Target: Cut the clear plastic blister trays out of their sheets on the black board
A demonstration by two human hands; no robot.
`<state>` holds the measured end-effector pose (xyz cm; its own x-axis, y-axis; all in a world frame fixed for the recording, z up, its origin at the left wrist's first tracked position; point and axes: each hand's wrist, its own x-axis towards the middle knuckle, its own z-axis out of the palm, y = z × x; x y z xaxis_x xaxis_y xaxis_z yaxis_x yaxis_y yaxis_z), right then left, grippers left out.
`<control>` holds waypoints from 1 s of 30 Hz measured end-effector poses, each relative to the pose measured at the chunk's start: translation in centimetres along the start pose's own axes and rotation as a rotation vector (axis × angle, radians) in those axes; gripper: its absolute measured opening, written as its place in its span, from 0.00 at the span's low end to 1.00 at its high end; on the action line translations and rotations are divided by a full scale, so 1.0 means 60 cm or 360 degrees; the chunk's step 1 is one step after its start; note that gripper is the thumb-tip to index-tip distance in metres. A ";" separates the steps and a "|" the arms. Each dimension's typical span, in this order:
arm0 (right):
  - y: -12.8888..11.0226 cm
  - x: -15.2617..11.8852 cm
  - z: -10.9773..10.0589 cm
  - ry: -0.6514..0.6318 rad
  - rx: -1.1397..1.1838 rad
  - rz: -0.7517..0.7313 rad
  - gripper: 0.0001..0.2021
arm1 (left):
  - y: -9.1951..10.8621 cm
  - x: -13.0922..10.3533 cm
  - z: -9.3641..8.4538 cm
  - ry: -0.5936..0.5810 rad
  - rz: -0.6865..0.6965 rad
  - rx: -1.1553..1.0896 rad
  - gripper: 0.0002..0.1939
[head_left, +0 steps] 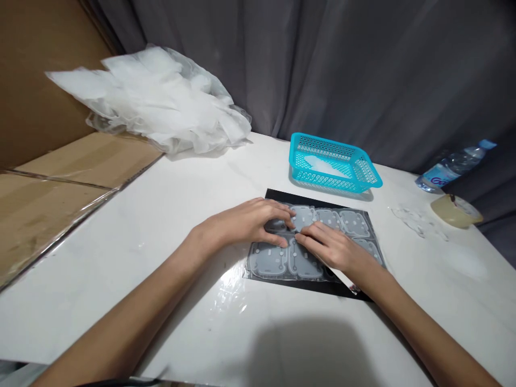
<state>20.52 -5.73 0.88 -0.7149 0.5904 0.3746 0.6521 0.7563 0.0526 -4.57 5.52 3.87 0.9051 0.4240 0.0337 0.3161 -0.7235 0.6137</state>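
A clear plastic sheet [270, 260] with several rounded grey-white shapes lies on a black mat [310, 287]. My left hand [262, 219] rests on the sheet's left part, thumb and fingers apart, with nothing held between them. Beside it, my right hand [332, 247] has its fingers pressed together over the middle of the sheet. A slim white tool with a shiny end [347, 282] sticks out beneath my right palm, held in that hand; its front tip is hidden by the fingers.
Behind the mat stands a turquoise basket [336, 185] with white pieces inside. A bag of white material [161, 99] lies at the back left, near cardboard [72, 161]. On the right are a water bottle [447, 171], a tape roll [455, 211] and clear scraps [417, 219].
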 end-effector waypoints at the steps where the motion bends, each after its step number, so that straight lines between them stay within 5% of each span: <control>1: -0.001 0.000 0.000 0.0004 -0.0038 -0.0014 0.14 | 0.001 0.000 -0.001 -0.0001 0.0004 -0.0006 0.18; 12: -0.002 0.011 -0.005 0.0174 0.0534 0.0312 0.07 | 0.015 -0.006 -0.005 0.0028 -0.0161 0.0030 0.29; 22: 0.006 0.017 0.018 0.0024 -0.0084 0.0150 0.14 | 0.003 0.005 0.018 0.0224 -0.0249 0.0332 0.34; 30: 0.007 0.015 0.011 0.0134 0.0331 0.0300 0.12 | -0.009 0.011 0.023 0.0299 -0.0367 0.0367 0.41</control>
<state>19.97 -4.71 0.64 -0.5570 0.7069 0.4360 0.6995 0.6823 -0.2126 -3.74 5.42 2.49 0.7416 0.6670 0.0724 0.5806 -0.6921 0.4289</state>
